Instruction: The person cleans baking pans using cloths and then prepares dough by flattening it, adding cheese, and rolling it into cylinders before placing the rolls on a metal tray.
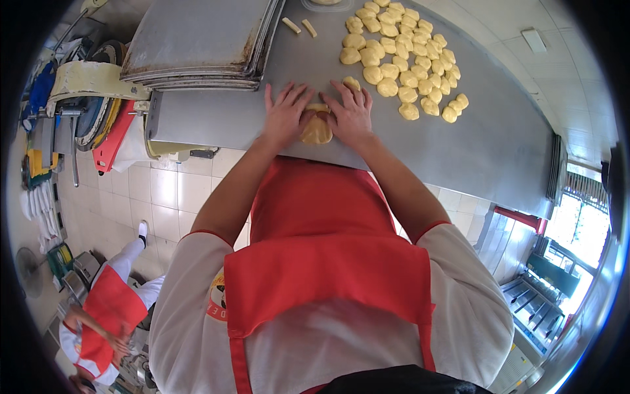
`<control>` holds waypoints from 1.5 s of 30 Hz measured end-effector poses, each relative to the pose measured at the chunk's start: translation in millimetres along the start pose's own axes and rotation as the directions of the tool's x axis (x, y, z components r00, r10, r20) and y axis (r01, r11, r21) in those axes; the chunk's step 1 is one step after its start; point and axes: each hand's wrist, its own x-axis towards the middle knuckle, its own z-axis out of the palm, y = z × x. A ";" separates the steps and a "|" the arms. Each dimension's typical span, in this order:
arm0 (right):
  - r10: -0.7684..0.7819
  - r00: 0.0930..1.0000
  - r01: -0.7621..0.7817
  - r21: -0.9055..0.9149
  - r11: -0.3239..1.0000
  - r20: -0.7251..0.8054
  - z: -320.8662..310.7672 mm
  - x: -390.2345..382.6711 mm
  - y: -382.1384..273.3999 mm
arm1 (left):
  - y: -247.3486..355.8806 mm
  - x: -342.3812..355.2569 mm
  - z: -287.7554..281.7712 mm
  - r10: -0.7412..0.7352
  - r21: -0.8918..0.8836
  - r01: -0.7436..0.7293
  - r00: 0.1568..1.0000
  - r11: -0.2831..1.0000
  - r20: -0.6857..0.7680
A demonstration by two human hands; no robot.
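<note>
On the metal table near its front edge lies a flattened piece of yellow dough [316, 132], with a pale strip [317, 107] across its far end. My left hand [285, 117] is at the dough's left side, fingers spread and thumb touching it. From the right, my right hand [351, 115] reaches to the same dough, its fingers stretched out and its thumb at the edge. One small dough piece [352, 83] sits by my right fingertips. Two loose pale strips [300, 27] rest farther off, left of the many dough pieces [408, 62].
Stacked baking trays [197, 39] stand on the table [485, 144] at the left. A clear container [327, 5] shows at the far edge. Beyond the left end hang a red board [115, 134] and other equipment. Another person in a red apron [113, 308] is at the lower left.
</note>
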 end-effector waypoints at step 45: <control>0.051 0.998 -0.053 0.134 0.990 0.024 1.6 -41.0 -9.0 | -17.4 -7.8 -17.1 0.209 0.009 -0.219 0.944 0.976 0.257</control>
